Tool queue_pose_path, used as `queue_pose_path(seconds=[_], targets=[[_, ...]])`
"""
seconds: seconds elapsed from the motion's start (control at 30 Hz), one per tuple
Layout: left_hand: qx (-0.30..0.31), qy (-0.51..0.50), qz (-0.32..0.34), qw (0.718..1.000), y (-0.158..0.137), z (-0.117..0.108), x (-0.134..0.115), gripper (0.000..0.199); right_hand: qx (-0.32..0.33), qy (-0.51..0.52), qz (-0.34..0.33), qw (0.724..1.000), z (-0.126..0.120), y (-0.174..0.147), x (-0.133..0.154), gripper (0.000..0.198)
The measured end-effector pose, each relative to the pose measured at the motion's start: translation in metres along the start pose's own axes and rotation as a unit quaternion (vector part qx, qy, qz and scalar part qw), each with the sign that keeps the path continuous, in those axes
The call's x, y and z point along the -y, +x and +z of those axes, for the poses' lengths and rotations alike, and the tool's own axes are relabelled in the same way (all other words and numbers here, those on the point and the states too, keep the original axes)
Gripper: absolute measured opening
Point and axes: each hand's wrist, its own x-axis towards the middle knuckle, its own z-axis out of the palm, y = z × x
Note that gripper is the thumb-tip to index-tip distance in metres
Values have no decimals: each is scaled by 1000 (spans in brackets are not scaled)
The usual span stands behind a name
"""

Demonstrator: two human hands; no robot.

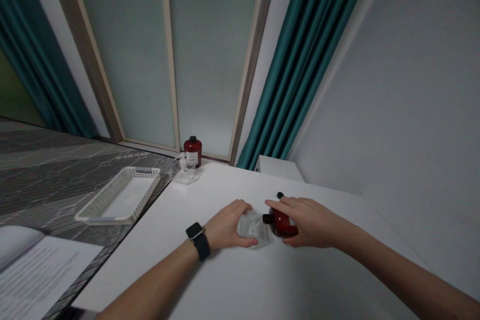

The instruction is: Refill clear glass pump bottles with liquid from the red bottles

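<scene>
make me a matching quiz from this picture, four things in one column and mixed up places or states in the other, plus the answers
1. left hand
2. right hand
3. white basket
4. black watch

A. on the gray patterned surface
B. worn on the left arm
C. around a clear container
D. on a tipped red bottle

Pairs: 1-C; 2-D; 3-A; 4-B

At least two bottles (192,146) (282,226); two hands (228,225) (309,217); one basket (147,196)

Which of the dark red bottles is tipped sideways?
The tipped bottle in the right hand: its black cap points toward the left hand. The far bottle, by the back edge of the table, stands upright.
</scene>
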Motion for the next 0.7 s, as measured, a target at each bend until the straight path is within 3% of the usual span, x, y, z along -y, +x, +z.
queue_pose_path(seconds=[0.7], targets=[[-1,1,-2,1000,0,-1,-1,58,0,-1,-5,1000,1,0,-2,80]])
